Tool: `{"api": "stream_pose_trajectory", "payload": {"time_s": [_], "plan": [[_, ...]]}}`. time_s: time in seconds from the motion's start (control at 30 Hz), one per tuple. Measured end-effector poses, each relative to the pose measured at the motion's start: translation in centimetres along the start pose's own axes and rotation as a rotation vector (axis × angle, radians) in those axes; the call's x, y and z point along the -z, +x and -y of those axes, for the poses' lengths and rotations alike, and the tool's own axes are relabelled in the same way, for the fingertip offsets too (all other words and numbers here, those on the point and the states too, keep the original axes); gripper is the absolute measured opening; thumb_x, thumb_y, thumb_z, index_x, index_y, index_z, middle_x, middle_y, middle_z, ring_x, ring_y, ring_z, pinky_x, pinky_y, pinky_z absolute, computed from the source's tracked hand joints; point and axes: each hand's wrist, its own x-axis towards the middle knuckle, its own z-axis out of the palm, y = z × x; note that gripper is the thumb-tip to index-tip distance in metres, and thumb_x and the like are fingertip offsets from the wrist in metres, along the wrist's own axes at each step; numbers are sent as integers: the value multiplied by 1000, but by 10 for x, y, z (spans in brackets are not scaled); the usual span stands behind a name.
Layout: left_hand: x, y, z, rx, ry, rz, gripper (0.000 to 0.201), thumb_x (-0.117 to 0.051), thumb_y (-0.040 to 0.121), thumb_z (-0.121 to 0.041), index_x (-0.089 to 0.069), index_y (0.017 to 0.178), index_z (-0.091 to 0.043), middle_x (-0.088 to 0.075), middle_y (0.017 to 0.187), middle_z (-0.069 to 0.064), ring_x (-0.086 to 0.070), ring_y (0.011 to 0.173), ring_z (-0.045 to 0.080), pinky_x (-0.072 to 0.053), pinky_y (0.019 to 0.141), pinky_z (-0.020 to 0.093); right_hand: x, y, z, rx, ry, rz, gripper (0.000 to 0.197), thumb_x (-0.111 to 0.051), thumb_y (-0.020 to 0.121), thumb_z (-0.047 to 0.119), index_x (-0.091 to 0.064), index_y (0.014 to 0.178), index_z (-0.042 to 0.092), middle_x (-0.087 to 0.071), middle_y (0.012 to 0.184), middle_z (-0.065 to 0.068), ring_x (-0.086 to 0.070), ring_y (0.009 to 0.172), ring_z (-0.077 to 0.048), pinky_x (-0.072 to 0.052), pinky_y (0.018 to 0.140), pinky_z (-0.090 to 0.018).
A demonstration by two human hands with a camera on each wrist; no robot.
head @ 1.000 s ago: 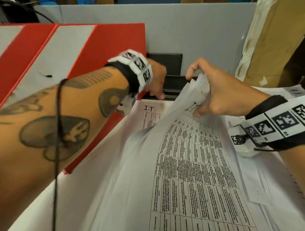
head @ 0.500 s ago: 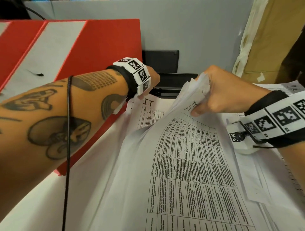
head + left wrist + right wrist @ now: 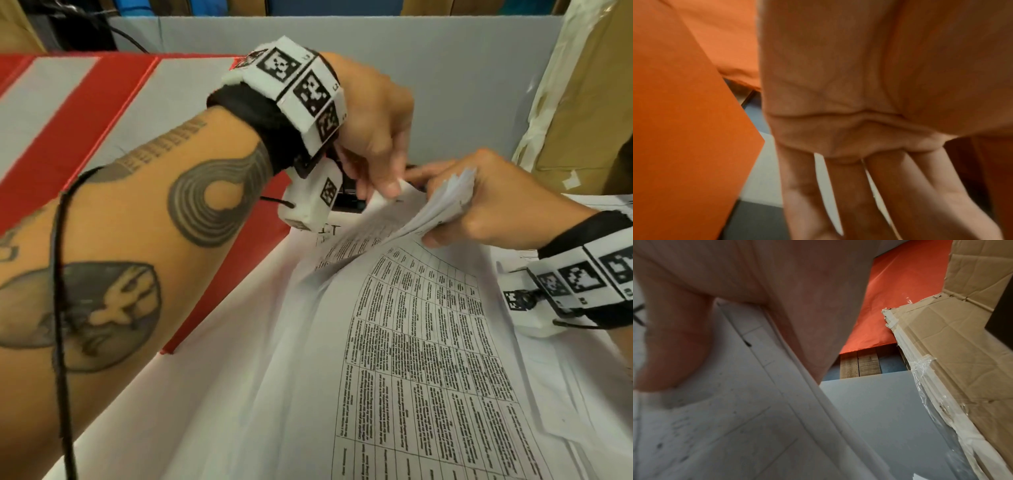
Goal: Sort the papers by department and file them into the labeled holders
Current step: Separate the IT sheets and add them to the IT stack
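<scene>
My left hand [image 3: 373, 137] pinches the corner of one page [image 3: 383, 202] off the stack of papers [image 3: 445, 205], which my right hand [image 3: 496, 202] grips above the table. I think I'm sorting; next I must read its label

Before us on the desk [image 3: 212, 411] lies the spread of white printed papers [image 3: 428, 359], running from 6 toward 12 o'clock. At 10 o'clock the red-and-white striped board [image 3: 85, 120] lies beside them. Behind, at 12, stands the grey partition panel [image 3: 462, 85]; at 2 o'clock, the taped brown cardboard box [image 3: 582, 102].
</scene>
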Motion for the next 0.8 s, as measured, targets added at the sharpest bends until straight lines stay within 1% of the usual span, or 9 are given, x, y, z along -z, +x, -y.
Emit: {"api": "stream_pose_trajectory", "payload": {"time_s": [0.07, 0.13, 0.2, 0.3, 0.4, 0.47, 0.53, 0.67, 0.8], "plan": [[-1, -4, 2, -96, -149, 48, 17, -74, 92, -27, -80, 100, -14, -80, 88, 4, -78, 89, 15, -61, 87, 33, 1, 0, -8, -24, -31, -25, 33, -97, 60, 10, -73, 66, 31, -73, 69, 5, -71, 70, -19, -58, 71, -47], [-5, -2, 9, -116, -338, 64, 27, -61, 102, -27, -76, 108, -7, -80, 96, 7, -77, 96, 19, -62, 88, 34, 0, 1, -7, -36, -33, -48, 31, -97, 60, 10, -71, 69, 23, -71, 67, 0, -69, 65, -21, -56, 66, -44], [-12, 9, 19, -33, -447, -4, 37, -48, 108, -33, -74, 109, -7, -80, 98, 8, -77, 97, 21, -61, 90, 37, 0, 1, -5, -34, -5, -47, 39, -97, 59, 5, -69, 80, 22, -73, 75, 6, -70, 70, -13, -56, 67, -37], [-34, 38, 36, 157, -29, -87, 36, -59, 100, -48, -77, 99, -17, -80, 87, -3, -78, 87, 18, -61, 91, 42, 0, 1, -1, -42, 10, -21, 66, -97, 56, 1, -56, 102, 24, -66, 82, 29, -65, 75, 7, -49, 61, -12], [-61, 65, 50, 291, 392, -1, 37, -78, 82, -55, -71, 84, -18, -72, 78, -3, -72, 79, 21, -62, 82, 39, 1, 0, -2, -44, -8, -2, 71, -97, 57, 3, -57, 111, 26, -64, 87, 33, -64, 79, 10, -50, 64, -11], [-73, 77, 57, 341, 464, 30, 45, -86, 69, -57, -70, 86, -18, -72, 76, -3, -73, 74, 23, -63, 76, 42, 1, -2, 0, -13, -22, 34, 59, -97, 58, 3, -66, 99, 32, -69, 86, 27, -66, 79, 8, -49, 66, -11], [-75, 82, 57, 353, 479, 21, 40, -91, 62, -45, -72, 84, -17, -74, 72, -2, -73, 68, 24, -64, 70, 44, 1, -2, 2, 12, -19, 54, 52, -95, 60, 1, -69, 88, 36, -72, 81, 24, -68, 77, 6, -47, 66, -7], [-70, 78, 48, 294, 548, -36, 36, -91, 75, -26, -63, 93, -13, -68, 87, 3, -69, 82, 23, -56, 65, 33, 0, -2, 2, 31, 7, 69, 47, -93, 63, -2, -71, 82, 34, -73, 77, 21, -69, 73, 5, -46, 64, -4], [-65, 79, 40, 281, 512, -129, 38, -79, 88, -18, -61, 120, -8, -64, 100, 9, -68, 99, 28, -51, 76, 31, 1, -2, 1, 32, -2, 71, 42, -93, 63, 0, -73, 82, 32, -74, 77, 19, -70, 74, 2, -47, 65, -6]]}}
